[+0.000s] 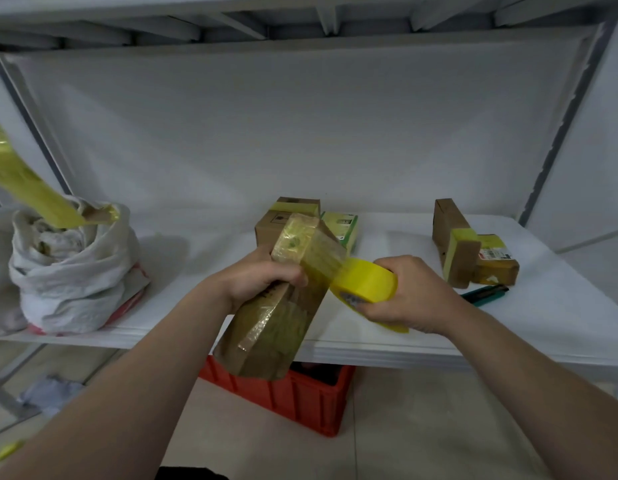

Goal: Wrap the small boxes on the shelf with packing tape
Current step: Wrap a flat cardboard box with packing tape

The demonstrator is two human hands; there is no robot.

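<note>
We hold the long brown cardboard box (pixel 283 306) in the air, over the front edge of the white shelf (pixel 369 351). It is shiny with see-through yellow tape. Our left grip (pixel 262 275) is curled around the middle of the box from its left side. Our right grip (pixel 408 292) is curled around the round yellow roll of packing tape (pixel 366 282), just to the right of the box. A short flat strip runs from the roll to the upper part of the box and sticks there. The box's long way goes from up and far, down toward us and a little left. So we think the roll must go across the box, the short way around. The right grip is nearer for that, and the left grip can turn the box. Behind the box's top end stand a brown box with a yellow tape band (pixel 286 216) and a green and white box (pixel 345 226). Well to the right lie more taped brown boxes (pixel 460 251), one with a white and red label (pixel 493 253). The label, the dark print on the long box by our left grip and the print on the side of the roll are too blurry to read.
</note>
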